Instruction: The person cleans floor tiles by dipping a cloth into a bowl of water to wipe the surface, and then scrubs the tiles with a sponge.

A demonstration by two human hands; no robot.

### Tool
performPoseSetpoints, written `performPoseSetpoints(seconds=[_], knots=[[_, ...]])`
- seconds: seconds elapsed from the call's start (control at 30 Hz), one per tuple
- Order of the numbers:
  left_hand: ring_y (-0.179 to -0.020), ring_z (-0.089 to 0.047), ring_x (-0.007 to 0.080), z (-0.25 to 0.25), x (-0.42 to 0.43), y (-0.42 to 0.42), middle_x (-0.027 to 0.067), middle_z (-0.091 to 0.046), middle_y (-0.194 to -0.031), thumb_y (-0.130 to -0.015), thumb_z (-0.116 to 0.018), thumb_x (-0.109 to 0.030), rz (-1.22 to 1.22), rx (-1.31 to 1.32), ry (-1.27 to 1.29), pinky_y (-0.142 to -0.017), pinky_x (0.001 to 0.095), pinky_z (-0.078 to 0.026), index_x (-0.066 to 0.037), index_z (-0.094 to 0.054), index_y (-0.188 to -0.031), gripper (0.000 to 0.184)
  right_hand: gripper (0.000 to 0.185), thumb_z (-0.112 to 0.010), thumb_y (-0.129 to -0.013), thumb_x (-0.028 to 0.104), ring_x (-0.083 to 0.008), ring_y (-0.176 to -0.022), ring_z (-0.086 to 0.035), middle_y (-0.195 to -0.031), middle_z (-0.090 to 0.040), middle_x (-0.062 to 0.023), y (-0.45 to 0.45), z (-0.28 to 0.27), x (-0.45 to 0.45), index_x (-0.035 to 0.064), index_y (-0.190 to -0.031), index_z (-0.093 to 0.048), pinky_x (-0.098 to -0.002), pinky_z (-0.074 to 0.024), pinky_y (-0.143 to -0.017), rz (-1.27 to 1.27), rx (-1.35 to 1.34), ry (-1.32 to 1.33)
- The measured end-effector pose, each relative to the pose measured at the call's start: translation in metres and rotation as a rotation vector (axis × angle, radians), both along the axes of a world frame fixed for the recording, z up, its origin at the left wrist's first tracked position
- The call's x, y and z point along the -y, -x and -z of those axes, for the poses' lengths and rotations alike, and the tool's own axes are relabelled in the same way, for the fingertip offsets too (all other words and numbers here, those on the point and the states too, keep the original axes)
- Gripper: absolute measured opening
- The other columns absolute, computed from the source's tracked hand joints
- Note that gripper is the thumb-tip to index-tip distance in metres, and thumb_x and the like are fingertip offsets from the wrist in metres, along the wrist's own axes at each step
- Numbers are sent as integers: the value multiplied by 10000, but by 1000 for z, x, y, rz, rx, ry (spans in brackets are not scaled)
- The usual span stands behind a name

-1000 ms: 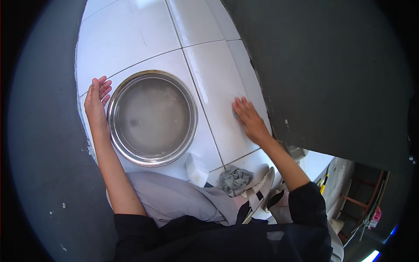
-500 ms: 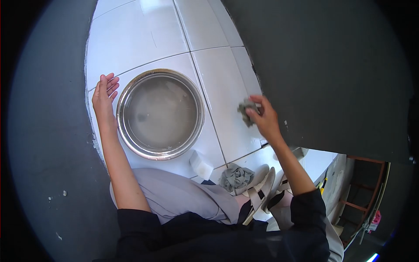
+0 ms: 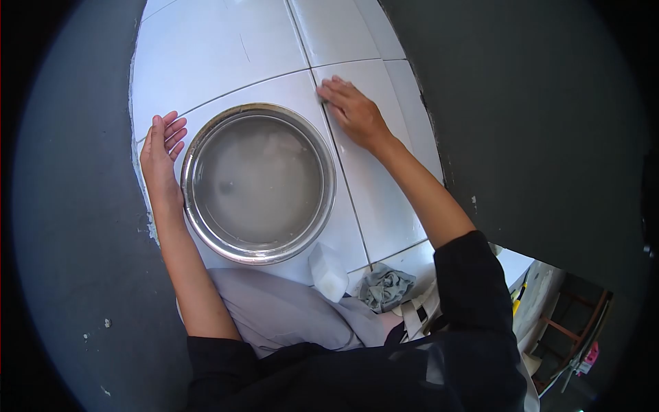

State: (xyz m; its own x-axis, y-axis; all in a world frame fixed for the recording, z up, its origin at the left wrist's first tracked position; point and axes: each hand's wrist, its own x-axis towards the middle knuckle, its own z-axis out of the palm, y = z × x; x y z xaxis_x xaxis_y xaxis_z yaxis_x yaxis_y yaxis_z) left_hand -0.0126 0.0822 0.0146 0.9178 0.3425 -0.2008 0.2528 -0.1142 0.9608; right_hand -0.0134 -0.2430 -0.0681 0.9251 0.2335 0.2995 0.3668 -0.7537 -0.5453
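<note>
A round metal basin (image 3: 328, 165) of cloudy greyish water stands on the white tiles. Along its left side rests my left hand (image 3: 163, 147), fingers extended and holding nothing, the heel of the palm close against the rim. Beyond the basin's upper right, my right hand (image 3: 353, 113) is on the tiles near a grout line. Its fingers curl over a crumpled grey-green pad (image 3: 322, 100), now almost wholly covered; whether it is cloth or a scourer I cannot tell.
A white block (image 3: 328, 273) lies by my knee, below the basin. Beside it is a crumpled grey cloth (image 3: 386, 287), near my shoe (image 3: 417, 312). Dark walls (image 3: 522, 123) border the tiled floor (image 3: 226, 41) on both sides. A reddish-brown frame (image 3: 566, 329) stands at lower right.
My right hand has moved up and left across the tiles with the pad, from beside the right wall toward the basin's upper right. My left hand stays by the basin. The view has shifted slightly.
</note>
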Motion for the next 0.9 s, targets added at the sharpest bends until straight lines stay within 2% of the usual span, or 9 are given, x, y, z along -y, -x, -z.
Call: performPoseSetpoints(seconds=[0.1, 0.17, 0.23, 0.5, 0.53, 0.63, 0.7, 0.77, 0.9], knots=[[-1035, -597, 213, -1, 2, 1, 129, -662, -1090, -974, -450, -483, 10, 4, -5, -945, 339, -433, -25, -636, -1158, 528, 490, -519, -811, -85, -276, -1323, -427, -1346, -538, -92, 61, -13, 15, 112, -1254, -591, -410, -310, -1137, -136, -89, 47], [-1053, -594, 219, -3, 3, 2, 135, -659, -1103, -973, -451, -486, 8, 5, -1, -956, 342, -429, -24, -630, -1167, 532, 645, -501, -719, -164, -262, -1349, -398, -1385, -507, -83, 110, -24, 22, 128, -1290, -571, -419, -282, -1156, -183, -190, 125], [-1064, -593, 223, -3, 2, 2, 139, -657, -1111, -972, -453, -487, 8, 11, 4, -964, 347, -427, -22, -627, -1172, 535, 711, -501, -665, -178, -250, -1362, -382, -1402, -494, -75, 159, -24, 28, 127, -1304, -563, -430, -268, -1164, -230, -247, 85], [-1096, -587, 249, -2, -2, 9, 151, -646, -1140, -972, -453, -488, 1, 37, 73, -985, 365, -422, -21, -617, -1189, 540, 550, -531, -715, -146, -245, -1320, -442, -1336, -557, -71, 286, -56, 52, 87, -1204, -625, -424, -330, -1136, -256, -407, 34], [-1099, -586, 251, -2, -2, 9, 151, -646, -1142, -972, -453, -486, -2, 36, 78, -987, 366, -421, -21, -615, -1191, 539, 471, -539, -741, -132, -256, -1254, -512, -1276, -599, -78, 289, -59, 55, 77, -1148, -655, -410, -388, -1089, -231, -390, 46], [-1100, -586, 250, -3, -4, 11, 153, -646, -1139, -973, -453, -482, 7, 53, 68, -989, 366, -422, -20, -615, -1192, 536, 396, -543, -786, -107, -269, -1171, -570, -1227, -624, -96, 275, -63, 68, 74, -1115, -668, -379, -447, -1012, 48, -526, -127], [-1100, -586, 249, -3, -3, 11, 152, -647, -1142, -975, -449, -483, 2, 57, 59, -989, 367, -422, -21, -617, -1192, 537, 319, -549, -842, -75, -262, -1091, -605, -1168, -634, -106, 236, -61, 78, 66, -1101, -670, -314, -480, -919, 309, -568, -404], [-1100, -586, 246, -4, -3, 9, 151, -647, -1142, -977, -448, -481, 2, 58, 53, -988, 366, -422, -21, -618, -1192, 536, 309, -574, -844, -53, -234, -1036, -615, -1147, -624, -92, 188, -61, 88, 88, -1100, -673, -307, -490, -869, 270, -313, -200], [-1092, -589, 238, -1, -2, 6, 147, -650, -1137, -974, -460, -480, 4, 40, 56, -988, 357, -421, -20, -619, -1190, 532, 316, -578, -827, -82, -268, -1066, -612, -1138, -648, -92, 134, -44, 88, 77, -1079, -682, -339, -500, -896, 201, -281, -72]])
